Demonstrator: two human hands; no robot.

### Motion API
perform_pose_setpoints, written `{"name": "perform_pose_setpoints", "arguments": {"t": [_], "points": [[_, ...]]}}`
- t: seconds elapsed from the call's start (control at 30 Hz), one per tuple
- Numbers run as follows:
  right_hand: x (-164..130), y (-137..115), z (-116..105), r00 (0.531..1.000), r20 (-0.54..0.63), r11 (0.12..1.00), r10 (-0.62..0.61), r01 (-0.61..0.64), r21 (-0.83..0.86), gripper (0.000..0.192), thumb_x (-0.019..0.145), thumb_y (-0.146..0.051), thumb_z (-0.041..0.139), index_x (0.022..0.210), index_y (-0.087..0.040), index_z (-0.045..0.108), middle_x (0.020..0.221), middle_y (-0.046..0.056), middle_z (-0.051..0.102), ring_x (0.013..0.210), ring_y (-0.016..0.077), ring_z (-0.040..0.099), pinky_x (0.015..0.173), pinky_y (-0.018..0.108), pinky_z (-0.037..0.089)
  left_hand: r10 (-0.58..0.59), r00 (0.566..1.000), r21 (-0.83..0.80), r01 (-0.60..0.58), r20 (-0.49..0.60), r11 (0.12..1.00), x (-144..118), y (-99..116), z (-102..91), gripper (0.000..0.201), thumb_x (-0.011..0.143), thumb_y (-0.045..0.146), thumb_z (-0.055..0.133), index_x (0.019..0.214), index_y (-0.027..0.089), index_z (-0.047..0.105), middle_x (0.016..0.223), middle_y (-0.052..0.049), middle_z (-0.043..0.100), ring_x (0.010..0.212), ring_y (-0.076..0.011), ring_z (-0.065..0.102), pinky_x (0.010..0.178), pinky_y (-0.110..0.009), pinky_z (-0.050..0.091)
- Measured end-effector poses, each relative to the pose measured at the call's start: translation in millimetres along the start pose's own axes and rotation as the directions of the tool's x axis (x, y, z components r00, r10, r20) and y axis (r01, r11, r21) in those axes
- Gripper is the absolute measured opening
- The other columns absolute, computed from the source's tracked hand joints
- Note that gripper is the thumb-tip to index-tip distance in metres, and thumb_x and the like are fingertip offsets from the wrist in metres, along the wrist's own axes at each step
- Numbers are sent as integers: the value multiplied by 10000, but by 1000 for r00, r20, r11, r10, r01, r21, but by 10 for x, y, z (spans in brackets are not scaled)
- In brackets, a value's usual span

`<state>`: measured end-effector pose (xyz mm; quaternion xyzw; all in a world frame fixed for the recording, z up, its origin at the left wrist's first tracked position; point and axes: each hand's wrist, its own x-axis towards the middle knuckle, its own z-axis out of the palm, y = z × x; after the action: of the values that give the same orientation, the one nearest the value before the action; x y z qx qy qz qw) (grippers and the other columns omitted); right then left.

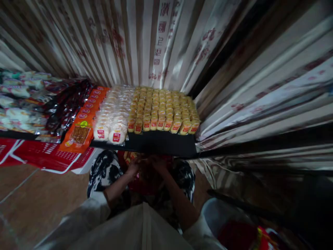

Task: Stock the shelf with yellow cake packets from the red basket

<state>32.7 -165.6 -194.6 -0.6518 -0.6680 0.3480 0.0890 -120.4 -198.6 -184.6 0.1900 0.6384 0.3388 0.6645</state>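
Both hands sit low, under the near edge of the black shelf (161, 144). Left hand (134, 167) and right hand (158, 165) meet over a red bag (148, 184), left slightly nearer its mouth. Too dark to tell what the fingers grasp. Yellow packets (162, 111) and white buns (111, 118) lie farther up; curtain (260, 86) right.

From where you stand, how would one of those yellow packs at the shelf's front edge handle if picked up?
The yellow packs look small and film-wrapped, so probably light and a bit slippery. They stand packed tightly in rows, so pulling one may tip its neighbours off the black shelf.
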Motion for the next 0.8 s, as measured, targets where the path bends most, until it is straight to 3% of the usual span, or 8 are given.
{"name": "perform_pose_setpoints", "arguments": {"t": [0.2, 0.4, 0.53, 0.7, 0.8], "points": [[-207, -129, -248, 998, -26, 980, -62, 66, 186, 249, 849, -216, 482, 989, -214, 687, 1012, 46, 710, 951, 181, 649, 871, 289, 465, 125, 986, 163, -142, 107, 976, -245, 35, -139, 291, 628, 218, 717, 895, 160, 618, 689, 16, 635, 623, -118, 574, 590, -211, 438], [-460, -285, -472, 979, -173, 920, -107, 163, 356, 235, 801, -301, 516, 929, -189, 678, 914, 51, 710, 858, 191, 646, 819, 315, 486, 222, 922, 420, -346, 316, 839, -439, 173, -116, 204, 653, 175, 655, 854, 146, 675, 773, -21, 668, 756, -169, 599, 696, -251, 456], [-548, -372, -629, 969, -231, 882, -87, 183, 434, 237, 791, -329, 504, 910, -199, 662, 837, 21, 700, 766, 165, 639, 732, 279, 503, 351, 890, 483, -454, 292, 749, -568, 362, 16, 314, 654, 134, 646, 963, 181, 679, 743, -3, 651, 702, -155, 574, 665, -233, 442], [-532, -426, -774, 957, -279, 837, -82, 218, 501, 238, 784, -342, 508, 906, -195, 650, 780, 16, 685, 706, 160, 630, 652, 260, 502, 503, 803, 476, -596, 321, 647, -625, 564, 160, 154, 692, 212, 661, 836, 192, 712, 770, -16, 633, 722, -153, 558, 683, -223, 433], [-506, -429, -840, 936, -346, 819, -68, 250, 517, 295, 807, -385, 499, 980, -189, 635, 843, 39, 686, 752, 168, 634, 681, 266, 506, 533, 801, 486, -592, 272, 643, -581, 642, 234, 151, 699, 237, 661, 836, 192, 704, 753, -7, 602, 677, -136, 546, 659, -222, 434]]}}
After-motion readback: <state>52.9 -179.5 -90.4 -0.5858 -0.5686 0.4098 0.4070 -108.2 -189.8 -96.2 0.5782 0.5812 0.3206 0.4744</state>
